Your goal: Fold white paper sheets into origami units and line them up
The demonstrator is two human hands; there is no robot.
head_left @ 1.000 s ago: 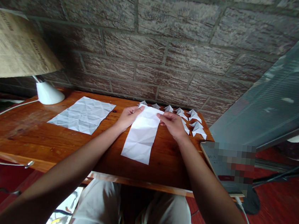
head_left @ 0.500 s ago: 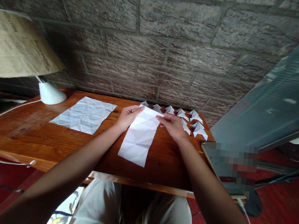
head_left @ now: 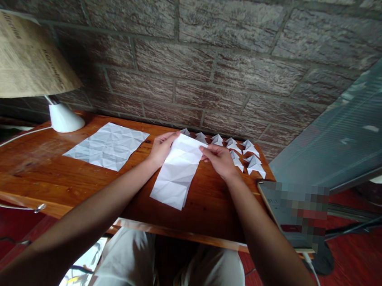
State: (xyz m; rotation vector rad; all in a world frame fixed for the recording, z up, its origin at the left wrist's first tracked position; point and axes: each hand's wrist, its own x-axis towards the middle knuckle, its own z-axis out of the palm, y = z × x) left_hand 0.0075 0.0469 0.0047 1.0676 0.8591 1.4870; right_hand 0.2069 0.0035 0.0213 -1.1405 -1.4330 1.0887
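A white creased sheet of paper [head_left: 177, 171], folded into a long strip, slants down toward me over the wooden table. At its upper left edge my left hand [head_left: 162, 148] is closed on it, thumb along the corner. My right hand [head_left: 219, 158] pinches the upper right edge between thumb and fingers. Several small folded paper pieces [head_left: 252, 165] with raised points stand in rows just beyond my right hand. To the left of my left hand lies another white sheet [head_left: 108, 145], spread out and covered with a grid of creases.
A lamp [head_left: 65, 118] with a newsprint shade stands at the table's left end. On the right, a flat device [head_left: 273, 201], partly blurred out, overhangs the table [head_left: 38, 168]. A brick wall [head_left: 192, 61] rises behind, with a translucent panel [head_left: 346, 127] at right.
The paper strip has shifted slightly left, and a second layer now shows at its lower right edge. My left fingers have slid a little along its upper left edge.
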